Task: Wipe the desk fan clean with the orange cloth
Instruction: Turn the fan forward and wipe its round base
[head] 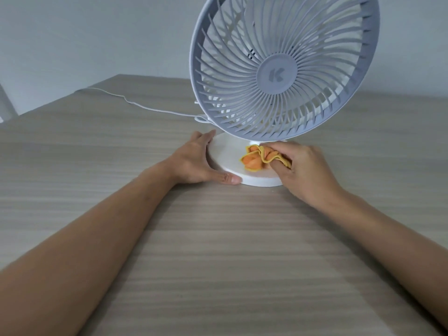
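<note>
A white desk fan (278,76) stands on the wooden table, its round grille tilted toward me above a flat round base (226,156). My left hand (196,161) cups the left rim of the base, thumb along its front edge. My right hand (308,168) holds a bunched orange cloth (257,158) and presses it onto the top of the base, just in front of the fan's stem. The stem is mostly hidden behind the grille and the cloth.
The fan's white power cord (135,105) runs from behind the base across the table (218,251) to the far left edge. A pale wall rises behind the table. Part of a chair (6,105) shows at the far left.
</note>
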`<action>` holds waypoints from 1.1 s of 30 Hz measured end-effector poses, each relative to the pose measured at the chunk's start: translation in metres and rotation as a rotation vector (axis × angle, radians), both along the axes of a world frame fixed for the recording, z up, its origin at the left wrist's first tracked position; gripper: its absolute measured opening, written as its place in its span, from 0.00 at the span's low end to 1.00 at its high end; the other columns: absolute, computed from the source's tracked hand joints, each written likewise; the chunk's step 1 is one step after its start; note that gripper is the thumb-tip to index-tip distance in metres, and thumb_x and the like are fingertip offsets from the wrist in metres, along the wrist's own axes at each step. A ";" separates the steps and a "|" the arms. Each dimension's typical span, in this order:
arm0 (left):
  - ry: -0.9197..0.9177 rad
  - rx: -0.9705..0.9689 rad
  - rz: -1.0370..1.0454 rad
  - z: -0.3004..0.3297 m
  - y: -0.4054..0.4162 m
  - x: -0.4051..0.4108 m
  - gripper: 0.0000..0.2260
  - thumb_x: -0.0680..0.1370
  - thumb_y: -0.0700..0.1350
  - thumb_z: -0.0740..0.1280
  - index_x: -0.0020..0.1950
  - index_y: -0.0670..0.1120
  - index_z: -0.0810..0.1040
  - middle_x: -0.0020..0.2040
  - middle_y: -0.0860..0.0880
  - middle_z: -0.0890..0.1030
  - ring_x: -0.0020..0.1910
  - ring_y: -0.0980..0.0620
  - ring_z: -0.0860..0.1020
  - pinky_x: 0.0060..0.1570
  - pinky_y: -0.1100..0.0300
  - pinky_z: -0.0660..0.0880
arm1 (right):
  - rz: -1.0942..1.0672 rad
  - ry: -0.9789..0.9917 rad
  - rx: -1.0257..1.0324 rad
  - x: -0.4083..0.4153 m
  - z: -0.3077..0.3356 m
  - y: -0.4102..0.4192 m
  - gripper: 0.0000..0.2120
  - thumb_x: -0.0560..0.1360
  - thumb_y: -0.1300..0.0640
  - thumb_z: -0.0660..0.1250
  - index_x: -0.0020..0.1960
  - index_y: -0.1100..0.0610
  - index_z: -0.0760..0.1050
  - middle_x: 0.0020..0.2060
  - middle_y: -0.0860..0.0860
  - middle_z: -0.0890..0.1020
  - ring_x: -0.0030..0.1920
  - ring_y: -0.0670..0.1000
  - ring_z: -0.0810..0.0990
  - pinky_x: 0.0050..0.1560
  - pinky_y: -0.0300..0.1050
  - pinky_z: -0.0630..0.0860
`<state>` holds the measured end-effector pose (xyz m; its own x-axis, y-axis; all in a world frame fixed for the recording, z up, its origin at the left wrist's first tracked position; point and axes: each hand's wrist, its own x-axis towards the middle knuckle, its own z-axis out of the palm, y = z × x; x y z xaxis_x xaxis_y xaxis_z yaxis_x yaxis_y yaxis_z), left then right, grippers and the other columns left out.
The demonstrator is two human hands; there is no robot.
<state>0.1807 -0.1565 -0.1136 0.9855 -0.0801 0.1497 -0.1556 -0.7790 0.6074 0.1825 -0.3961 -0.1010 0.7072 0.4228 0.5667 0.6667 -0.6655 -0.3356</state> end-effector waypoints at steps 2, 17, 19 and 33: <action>-0.005 -0.016 0.002 -0.001 0.000 0.002 0.59 0.50 0.69 0.79 0.77 0.53 0.60 0.65 0.53 0.67 0.67 0.54 0.69 0.72 0.55 0.64 | 0.008 -0.010 -0.027 0.003 0.001 0.016 0.15 0.73 0.64 0.69 0.59 0.55 0.81 0.52 0.54 0.85 0.53 0.57 0.82 0.56 0.39 0.72; -0.030 -0.098 0.003 -0.004 -0.002 0.006 0.51 0.51 0.66 0.81 0.71 0.58 0.65 0.65 0.55 0.72 0.65 0.55 0.73 0.68 0.54 0.70 | -0.007 0.105 -0.441 0.042 0.008 0.089 0.22 0.82 0.48 0.53 0.73 0.55 0.62 0.73 0.54 0.67 0.73 0.57 0.65 0.69 0.50 0.62; -0.046 -0.154 -0.020 -0.005 -0.002 0.007 0.54 0.51 0.66 0.82 0.72 0.57 0.63 0.67 0.57 0.74 0.66 0.58 0.73 0.69 0.55 0.69 | -0.026 0.131 -0.428 0.048 0.009 0.096 0.21 0.81 0.48 0.54 0.71 0.55 0.65 0.69 0.55 0.71 0.69 0.57 0.69 0.65 0.50 0.65; -0.012 -0.138 0.014 -0.007 -0.002 0.008 0.66 0.52 0.66 0.81 0.80 0.51 0.47 0.69 0.54 0.74 0.68 0.56 0.72 0.71 0.59 0.65 | 0.126 0.104 -0.374 0.005 -0.005 0.015 0.21 0.81 0.47 0.50 0.70 0.51 0.70 0.65 0.48 0.76 0.70 0.49 0.69 0.66 0.42 0.63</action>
